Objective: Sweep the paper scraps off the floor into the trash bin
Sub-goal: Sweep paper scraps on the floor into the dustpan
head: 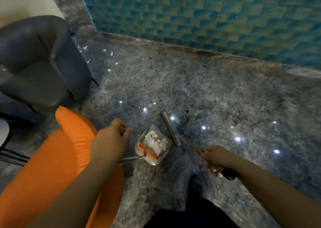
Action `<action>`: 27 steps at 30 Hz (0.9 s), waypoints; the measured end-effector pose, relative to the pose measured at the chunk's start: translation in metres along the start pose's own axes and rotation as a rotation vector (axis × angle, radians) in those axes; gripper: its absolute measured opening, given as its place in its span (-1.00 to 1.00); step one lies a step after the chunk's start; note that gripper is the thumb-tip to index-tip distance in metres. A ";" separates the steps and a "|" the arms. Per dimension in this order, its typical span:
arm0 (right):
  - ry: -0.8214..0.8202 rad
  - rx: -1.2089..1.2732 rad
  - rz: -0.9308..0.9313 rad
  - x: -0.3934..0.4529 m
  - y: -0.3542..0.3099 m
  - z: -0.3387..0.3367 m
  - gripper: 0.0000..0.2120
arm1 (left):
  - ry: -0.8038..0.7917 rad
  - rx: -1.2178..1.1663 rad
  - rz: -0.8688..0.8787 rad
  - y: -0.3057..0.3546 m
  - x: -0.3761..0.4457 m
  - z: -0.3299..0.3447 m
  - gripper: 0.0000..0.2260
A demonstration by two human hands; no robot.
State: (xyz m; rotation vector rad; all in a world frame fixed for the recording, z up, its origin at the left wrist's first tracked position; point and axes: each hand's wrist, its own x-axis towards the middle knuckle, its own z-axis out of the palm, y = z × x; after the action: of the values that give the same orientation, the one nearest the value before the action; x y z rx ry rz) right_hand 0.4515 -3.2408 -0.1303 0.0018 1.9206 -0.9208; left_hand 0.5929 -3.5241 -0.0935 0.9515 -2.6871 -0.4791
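A grey dustpan (141, 143) with an orange comb edge sits low over the floor, filled with white paper scraps (156, 141). Its long handle (132, 158) runs back to my left hand (111, 137), whose fingers curl round the top. Just right of the pan is the grey broom head (169, 128). The broom's shaft slants down to my right hand (215, 158), which grips it above the black end grip. More paper scraps (109, 61) lie scattered on the floor at the far left, beside the armchair. No trash bin is in view.
A dark grey armchair (40, 61) stands at the left. A big orange cushioned seat (57, 158) lies under my left arm. A blue mosaic wall (208, 15) with a marble skirting bounds the far side. The glossy speckled floor (225, 97) stretches to the right.
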 end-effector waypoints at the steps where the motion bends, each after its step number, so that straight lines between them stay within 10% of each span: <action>1: -0.005 -0.002 -0.004 0.016 -0.013 -0.009 -0.66 | -0.003 0.002 -0.007 0.002 0.020 0.006 -0.82; 27: -0.241 -0.126 -0.025 0.422 -0.449 -0.108 -0.72 | 0.048 -0.005 -0.347 -0.045 0.520 0.063 -0.86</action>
State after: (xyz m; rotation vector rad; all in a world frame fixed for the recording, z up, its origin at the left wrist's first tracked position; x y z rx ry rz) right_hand -0.0201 -3.6509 -0.1588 -0.1995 1.7536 -0.7775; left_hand 0.2044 -3.8779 -0.1043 1.4175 -2.4822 -0.5214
